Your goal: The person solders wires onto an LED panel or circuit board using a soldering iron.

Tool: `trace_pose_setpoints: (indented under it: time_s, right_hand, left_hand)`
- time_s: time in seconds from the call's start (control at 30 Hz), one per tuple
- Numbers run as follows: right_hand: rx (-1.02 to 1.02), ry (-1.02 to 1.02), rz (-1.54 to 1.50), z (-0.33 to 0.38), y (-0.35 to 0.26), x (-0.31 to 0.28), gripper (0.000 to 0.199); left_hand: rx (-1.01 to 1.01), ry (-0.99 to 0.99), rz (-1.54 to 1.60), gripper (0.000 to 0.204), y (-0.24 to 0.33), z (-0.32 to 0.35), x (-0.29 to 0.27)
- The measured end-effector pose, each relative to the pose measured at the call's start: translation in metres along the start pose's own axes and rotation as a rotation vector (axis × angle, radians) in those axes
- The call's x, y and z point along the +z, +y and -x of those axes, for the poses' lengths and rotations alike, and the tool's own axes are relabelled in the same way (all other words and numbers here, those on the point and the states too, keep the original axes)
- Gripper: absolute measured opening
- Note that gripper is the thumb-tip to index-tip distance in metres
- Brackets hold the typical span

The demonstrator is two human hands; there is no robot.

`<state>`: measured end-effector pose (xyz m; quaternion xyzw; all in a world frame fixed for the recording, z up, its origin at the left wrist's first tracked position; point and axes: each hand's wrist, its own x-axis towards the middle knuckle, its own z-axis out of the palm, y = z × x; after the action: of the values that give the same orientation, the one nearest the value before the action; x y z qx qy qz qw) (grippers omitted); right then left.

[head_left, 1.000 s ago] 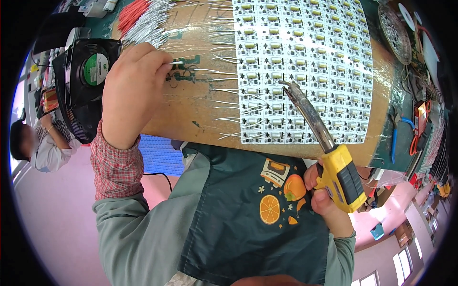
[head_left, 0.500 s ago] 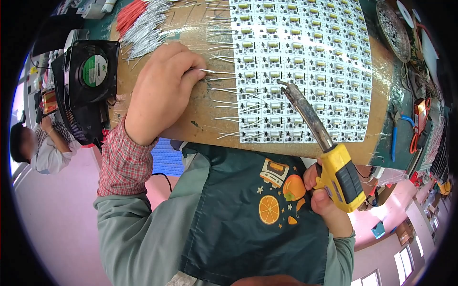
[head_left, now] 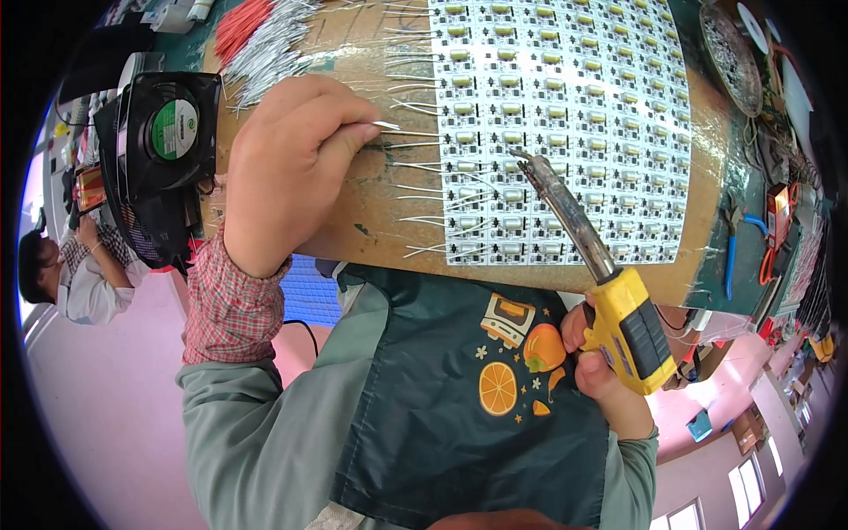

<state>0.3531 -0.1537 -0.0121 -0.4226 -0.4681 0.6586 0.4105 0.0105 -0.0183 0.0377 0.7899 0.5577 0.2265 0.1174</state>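
My left hand pinches a thin white wire between thumb and forefinger, its end sticking out to the right. Just beyond that end is the left edge of a large white panel of small circuit boards, from which several white wires project leftward. In my right hand is a yellow and black soldering iron with a trigger grip. Its dark tip is over the panel's second column of boards; whether it touches cannot be told.
A heap of white wires and red wires lies at the far left of the brown board. Left of my hand stands a black fan. Blue-handled pliers and a round metal dish are at the right. Another person sits at far left.
My left hand has shifted slightly left, and its fingertips are pressed closer together on the wire. The soldering iron and right hand are almost unmoved.
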Motion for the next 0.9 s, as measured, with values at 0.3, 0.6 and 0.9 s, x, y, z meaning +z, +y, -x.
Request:
trace_pose_setpoints:
  time_s: [0.3, 0.6, 0.9]
  right_hand:
    - [0.017, 0.001, -0.02, -0.001, -0.001, 0.0, 0.033]
    - [-0.024, 0.016, -0.093, -0.001, -0.002, 0.001, 0.035]
    - [0.116, 0.07, -0.031, 0.011, 0.002, -0.005, 0.082]
  left_hand:
    - [0.006, -0.099, 0.045, 0.008, 0.016, 0.003, 0.001]
    - [0.302, -0.257, 0.069, 0.008, 0.043, -0.016, 0.036]
    - [0.383, -0.399, -0.01, 0.008, 0.046, -0.032, 0.035]
